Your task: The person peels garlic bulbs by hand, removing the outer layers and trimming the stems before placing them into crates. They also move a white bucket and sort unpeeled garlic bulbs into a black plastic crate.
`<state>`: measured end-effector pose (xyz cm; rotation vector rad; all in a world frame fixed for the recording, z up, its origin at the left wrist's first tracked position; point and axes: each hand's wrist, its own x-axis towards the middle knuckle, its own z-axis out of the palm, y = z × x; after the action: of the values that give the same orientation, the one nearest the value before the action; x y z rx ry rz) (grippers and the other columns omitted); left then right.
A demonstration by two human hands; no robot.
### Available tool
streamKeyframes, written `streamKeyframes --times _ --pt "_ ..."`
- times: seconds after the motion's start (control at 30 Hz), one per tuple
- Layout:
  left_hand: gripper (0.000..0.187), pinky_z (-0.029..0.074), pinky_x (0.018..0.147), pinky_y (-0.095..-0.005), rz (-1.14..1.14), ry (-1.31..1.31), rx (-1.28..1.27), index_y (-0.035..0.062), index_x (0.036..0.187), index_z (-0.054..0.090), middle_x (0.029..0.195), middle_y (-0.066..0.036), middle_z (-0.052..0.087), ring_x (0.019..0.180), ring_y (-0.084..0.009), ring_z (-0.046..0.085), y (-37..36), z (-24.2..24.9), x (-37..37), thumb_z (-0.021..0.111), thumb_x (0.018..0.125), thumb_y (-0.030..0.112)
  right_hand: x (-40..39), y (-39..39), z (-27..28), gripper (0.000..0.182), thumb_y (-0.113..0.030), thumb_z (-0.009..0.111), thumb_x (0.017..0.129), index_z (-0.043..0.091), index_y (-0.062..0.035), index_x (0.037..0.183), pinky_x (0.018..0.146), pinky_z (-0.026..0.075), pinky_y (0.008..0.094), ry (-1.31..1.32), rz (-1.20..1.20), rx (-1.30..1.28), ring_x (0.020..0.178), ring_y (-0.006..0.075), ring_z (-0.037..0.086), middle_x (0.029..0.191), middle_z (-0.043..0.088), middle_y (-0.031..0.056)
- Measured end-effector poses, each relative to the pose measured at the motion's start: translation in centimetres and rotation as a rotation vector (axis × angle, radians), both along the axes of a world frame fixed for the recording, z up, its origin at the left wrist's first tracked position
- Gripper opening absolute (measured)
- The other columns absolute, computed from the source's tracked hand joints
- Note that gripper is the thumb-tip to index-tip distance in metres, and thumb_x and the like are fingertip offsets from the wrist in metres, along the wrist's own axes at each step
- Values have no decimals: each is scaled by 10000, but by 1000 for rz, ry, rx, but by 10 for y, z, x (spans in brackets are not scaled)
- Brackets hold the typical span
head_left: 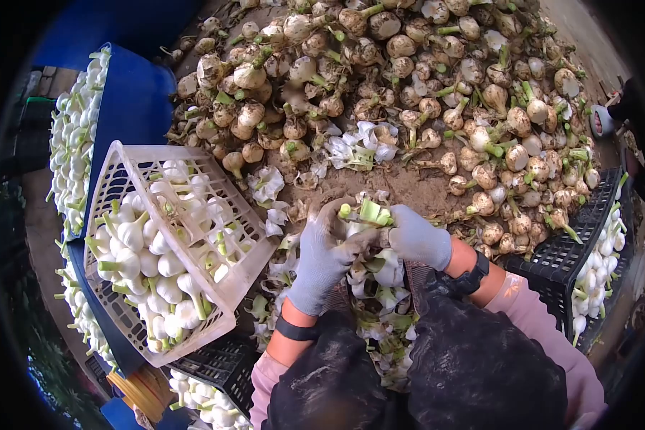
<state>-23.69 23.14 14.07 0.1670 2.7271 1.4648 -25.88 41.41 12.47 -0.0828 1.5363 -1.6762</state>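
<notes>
My left hand, in a grey glove with dirty fingertips, is closed round a garlic bulb whose cut green stem points up; the fingers mostly cover the bulb. Right beside it, my right hand, gloved too, pinches a pale green-and-white strip of garlic skin at the bulb. The two hands meet over my lap. Under them, peeled skins hang and lie between my knees. More loose skins lie on the ground just ahead.
Ahead spreads a heap of soil-covered garlic. A tilted white plastic crate of clean bulbs stands at my left, with a blue container of garlic behind it. Black crates with garlic stand at right and lower left. A shod foot shows far right.
</notes>
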Motion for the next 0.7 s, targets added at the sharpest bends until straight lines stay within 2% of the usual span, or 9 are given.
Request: streamKeyframes --times 0.03,0.13,0.3,0.33,0.37,0.47,0.53,0.63,0.7 --pt "291 481 796 -265 2 -3 -3 -4 1082 587 1008 -103 625 890 -162 609 -3 -5 3 678 846 139 -1 -1 2 285 -55 612 844 613 26 1117 795 495 315 -3 2 -3 874 120 613 976 692 104" --pt "185 505 773 -250 294 -469 800 23 1017 619 961 -28 627 866 -133 616 -9 -1 11 633 913 175 -10 5 10 348 -91 573 764 621 -20 1101 794 514 393 333 89 456 909 356 649 987 657 218" --pt "279 521 831 -319 201 -510 1150 -3 997 616 1137 -157 624 1002 -192 612 -14 4 17 545 967 265 -6 17 -14 271 -180 570 766 630 -34 986 751 514 457 665 166 838 857 372 646 869 663 209" --pt "363 439 1003 -420 181 -507 1216 43 1013 597 1291 -232 530 1163 -331 543 -21 14 19 471 979 382 -9 21 -14 272 -181 570 758 636 -39 980 751 514 457 568 254 886 851 368 647 858 665 205" --pt "429 405 1030 -452 95 -383 1346 23 1090 586 1331 -244 491 1216 -324 507 -23 12 17 414 994 405 -12 23 -13 273 -182 570 750 642 -43 974 750 515 456 478 343 929 844 364 649 847 666 202" --pt "487 399 1046 -424 343 -291 1136 -2 1263 508 1336 -209 499 1247 -284 487 -22 26 7 376 1008 391 16 14 12 288 -191 578 732 673 -82 981 738 518 435 415 923 574 832 361 654 885 672 185" --pt "474 396 1053 -412 498 -20 850 -1 1263 508 1328 -196 508 1237 -280 494 -29 45 9 347 1019 372 36 5 20 295 -185 604 732 683 -77 996 670 529 433 521 1228 602 824 321 677 890 688 143" --pt "437 447 1013 -418 423 552 266 -3 1207 566 1319 -187 519 1230 -301 500 -63 100 14 334 1028 321 38 13 -9 313 -162 629 724 669 -53 1014 632 529 433 589 1143 730 808 316 684 882 688 145" --pt "417 442 1021 -416 685 659 1 -6 1229 543 1318 -190 512 1230 -301 498 -71 140 24 340 1024 295 27 17 6 430 -140 592 748 581 -40 1166 701 529 434 508 894 554 819 359 668 898 675 192"
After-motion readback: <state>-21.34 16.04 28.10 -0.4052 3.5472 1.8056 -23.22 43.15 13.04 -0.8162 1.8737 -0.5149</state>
